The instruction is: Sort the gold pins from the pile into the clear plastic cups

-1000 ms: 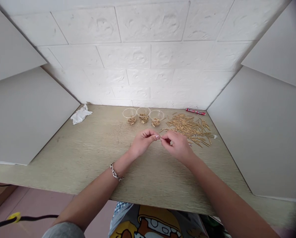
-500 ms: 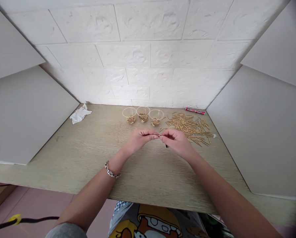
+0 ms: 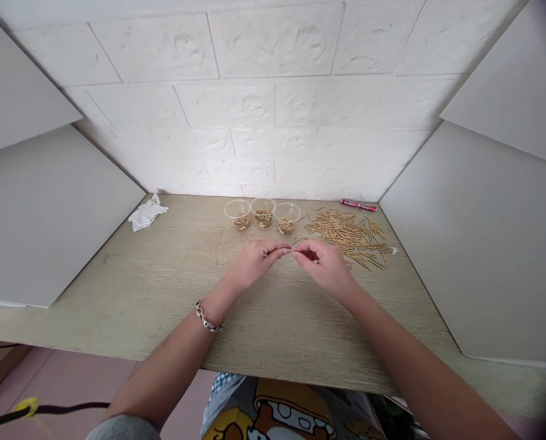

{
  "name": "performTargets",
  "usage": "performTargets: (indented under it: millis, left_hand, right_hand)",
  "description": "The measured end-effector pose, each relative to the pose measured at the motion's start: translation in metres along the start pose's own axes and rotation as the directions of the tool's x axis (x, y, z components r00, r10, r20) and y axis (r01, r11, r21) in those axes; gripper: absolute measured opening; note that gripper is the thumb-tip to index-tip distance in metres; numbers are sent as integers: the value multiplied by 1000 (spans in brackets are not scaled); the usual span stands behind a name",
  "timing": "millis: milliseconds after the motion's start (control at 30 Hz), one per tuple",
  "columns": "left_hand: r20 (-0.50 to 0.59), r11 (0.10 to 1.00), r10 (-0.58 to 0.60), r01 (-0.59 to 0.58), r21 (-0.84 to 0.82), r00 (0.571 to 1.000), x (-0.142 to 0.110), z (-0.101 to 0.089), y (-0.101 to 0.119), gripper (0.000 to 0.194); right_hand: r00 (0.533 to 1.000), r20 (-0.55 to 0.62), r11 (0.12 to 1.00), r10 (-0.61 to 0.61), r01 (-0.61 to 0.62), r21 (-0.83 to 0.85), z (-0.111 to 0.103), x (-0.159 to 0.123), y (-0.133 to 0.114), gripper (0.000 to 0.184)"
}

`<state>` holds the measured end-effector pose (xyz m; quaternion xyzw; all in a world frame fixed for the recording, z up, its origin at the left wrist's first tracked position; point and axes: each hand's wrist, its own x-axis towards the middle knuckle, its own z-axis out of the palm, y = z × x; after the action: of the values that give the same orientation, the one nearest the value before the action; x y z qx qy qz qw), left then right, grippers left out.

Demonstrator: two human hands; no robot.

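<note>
Hands close together at the centre of the frame: left hand (image 3: 254,264) and right hand (image 3: 328,266) meet above a pale grey-green wood-grain tabletop (image 3: 154,287). Each pinches with thumb and forefinger, tips pressed almost against the other hand's, on a slim gold-coloured metallic piece (image 3: 292,250); mostly hidden, too small to tell whether it is one part or two. Just changed: right thumb and forefinger round into a curl with a gap inside, and the dark spot visible beneath that hand half a second ago is out of sight. Reading: a small adjustment of grip, the piece still being worked between both hands, not set down. Against the earliest frame, left thumbnail faces the camera less plainly, and left wrist, wearing a silver chain-link bracelet (image 3: 209,318), sits slightly further left; right hand's curl looks much the same. Right of centre, heap of thin gold-coloured rods (image 3: 339,229) looks unaltered, a long red-and-pink glossy wrapper (image 3: 358,205) behind it. Upper centre, three round clear plastic cups in a row, left cup (image 3: 237,211), middle cup (image 3: 262,208), right cup (image 3: 287,214), each holding small gold-coloured parts. Fine gold-coloured specks (image 3: 226,236) nearby on the surface. Left of frame, crumpled white tissue (image 3: 147,212) by the grey panel (image 3: 66,220).
</note>
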<state>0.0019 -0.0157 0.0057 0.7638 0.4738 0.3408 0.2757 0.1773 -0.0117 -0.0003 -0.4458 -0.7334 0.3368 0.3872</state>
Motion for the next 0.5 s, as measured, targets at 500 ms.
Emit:
performTargets:
  millis: [500]
  left_hand:
    - [41,989,-91,95,-111,995,-2,10,7,31]
  right_hand:
    - [986,-23,985,-168,167,-35,7,-4,6,18]
